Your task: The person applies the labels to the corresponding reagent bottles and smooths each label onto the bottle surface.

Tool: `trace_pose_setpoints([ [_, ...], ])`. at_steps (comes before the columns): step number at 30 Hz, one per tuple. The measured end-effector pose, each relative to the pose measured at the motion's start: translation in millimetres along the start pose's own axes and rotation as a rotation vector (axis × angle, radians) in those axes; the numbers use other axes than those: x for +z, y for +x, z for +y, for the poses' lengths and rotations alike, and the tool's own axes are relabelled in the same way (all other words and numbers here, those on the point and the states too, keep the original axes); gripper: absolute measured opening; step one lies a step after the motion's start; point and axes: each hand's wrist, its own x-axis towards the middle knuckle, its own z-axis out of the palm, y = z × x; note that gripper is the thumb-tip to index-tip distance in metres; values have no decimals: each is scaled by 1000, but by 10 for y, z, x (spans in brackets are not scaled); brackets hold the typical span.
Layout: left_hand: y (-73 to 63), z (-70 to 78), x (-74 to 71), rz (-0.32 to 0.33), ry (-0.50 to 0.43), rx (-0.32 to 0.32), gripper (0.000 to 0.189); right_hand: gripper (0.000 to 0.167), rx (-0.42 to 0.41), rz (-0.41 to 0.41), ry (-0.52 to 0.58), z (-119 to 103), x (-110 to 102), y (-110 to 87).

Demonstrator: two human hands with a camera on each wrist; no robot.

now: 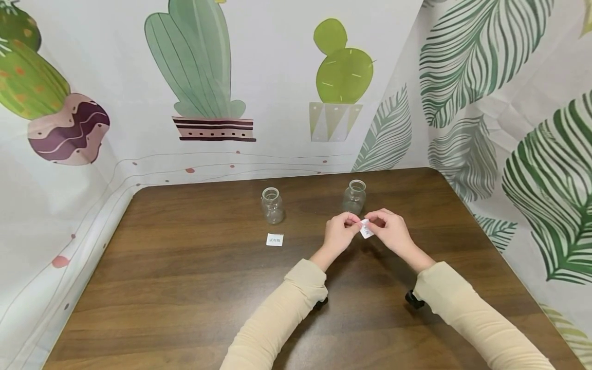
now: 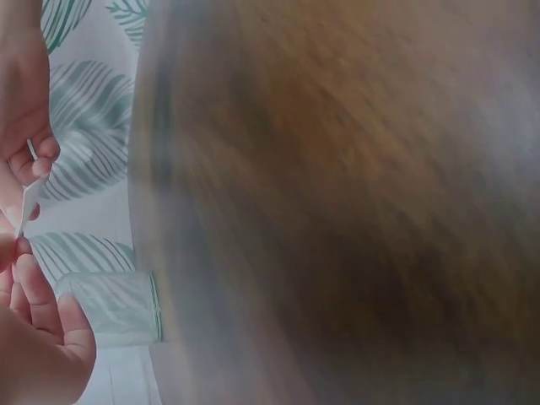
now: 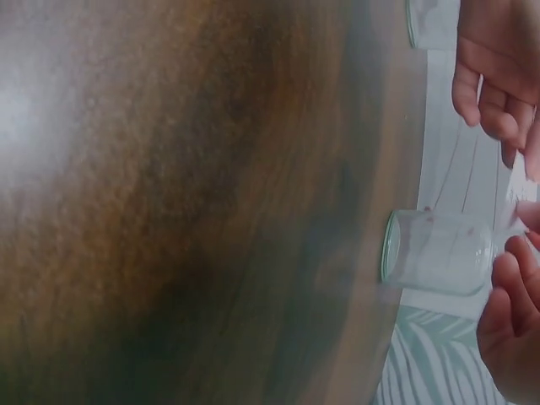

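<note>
A small white paper label [image 1: 366,229] with dark writing is pinched between both hands, above the table in front of the right jar. My left hand [image 1: 339,234] holds its left edge by thumb and fingertips. On the other side, the thumb and fingers of my right hand [image 1: 392,231] grip it. The left wrist view shows the label [image 2: 30,202] almost edge-on. Just behind the hands stands an open clear glass jar [image 1: 354,198], its lower part partly covered by the left hand.
A second open glass jar [image 1: 272,206] stands upright to the left. In front of it a white label [image 1: 275,240] with writing lies flat on the brown wooden table [image 1: 185,288]. A printed cloth [image 1: 277,103] with cacti and leaves hangs behind the table.
</note>
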Motion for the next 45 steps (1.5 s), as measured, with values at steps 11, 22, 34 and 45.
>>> trace_pose_setpoints([
  [11, -10, 53, 14, 31, -85, -64, 5, 11, -71, 147, -116, -41, 47, -27],
  [22, -12, 47, 3, 41, -118, -77, 5, 13, -67, 152, -61, -61, 68, -37],
  [34, -15, 17, 9, 25, -89, -35, 5, 12, -24, 132, -86, -47, 61, -28],
  [45, -21, 18, 34, 44, -87, -36, 4, 13, 33, 154, -155, -92, 62, -66],
])
